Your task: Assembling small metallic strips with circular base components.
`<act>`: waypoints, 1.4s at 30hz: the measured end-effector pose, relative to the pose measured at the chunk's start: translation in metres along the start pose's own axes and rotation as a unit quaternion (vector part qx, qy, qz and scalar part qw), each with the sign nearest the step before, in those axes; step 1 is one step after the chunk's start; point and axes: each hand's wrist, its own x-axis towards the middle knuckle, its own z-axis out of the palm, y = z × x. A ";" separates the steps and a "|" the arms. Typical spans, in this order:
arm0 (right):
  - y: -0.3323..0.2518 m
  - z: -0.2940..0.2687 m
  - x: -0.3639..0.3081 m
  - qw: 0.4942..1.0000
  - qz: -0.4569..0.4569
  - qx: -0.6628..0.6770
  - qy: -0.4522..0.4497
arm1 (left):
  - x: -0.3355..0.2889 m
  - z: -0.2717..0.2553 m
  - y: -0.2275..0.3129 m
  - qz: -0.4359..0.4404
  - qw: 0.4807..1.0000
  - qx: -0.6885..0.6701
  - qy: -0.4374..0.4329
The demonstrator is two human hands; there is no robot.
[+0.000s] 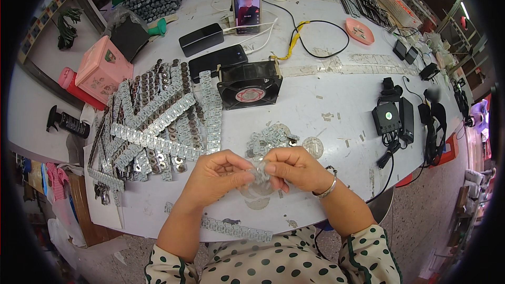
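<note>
Close together over the near middle of the table, my left hand (pixel 221 176) and my right hand (pixel 301 169) both pinch a small silvery piece (pixel 260 171) between thumb and fingers. It is blurred and partly covered by the fingertips, so its exact kind does not show. Just beyond the fingers lies a loose pile of small silvery metal pieces (pixel 268 139). A segmented metal strip (pixel 236 229) lies along the table's front edge, below my hands. To the left, many similar strips (pixel 158 139) are heaped in crossing rows.
A black fan (pixel 250 85) stands beyond the pile, with black boxes (pixel 201 40) and a propped-up phone (pixel 247 10) behind it. Pink boxes (pixel 104 68) are at the left. Black adapters with cables (pixel 388 118) occupy the right side; a pink dish (pixel 360 31) sits farther back.
</note>
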 end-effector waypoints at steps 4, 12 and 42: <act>0.003 0.001 0.006 0.993 0.013 -0.050 0.108 | 0.004 0.015 -0.003 0.144 0.967 0.190 0.086; 0.013 0.012 0.010 0.951 -0.089 -0.214 0.204 | 0.009 0.017 -0.004 0.300 0.846 0.425 0.118; -0.002 -0.001 0.009 0.952 0.068 -0.216 0.206 | 0.013 0.022 -0.013 0.178 0.906 0.358 0.139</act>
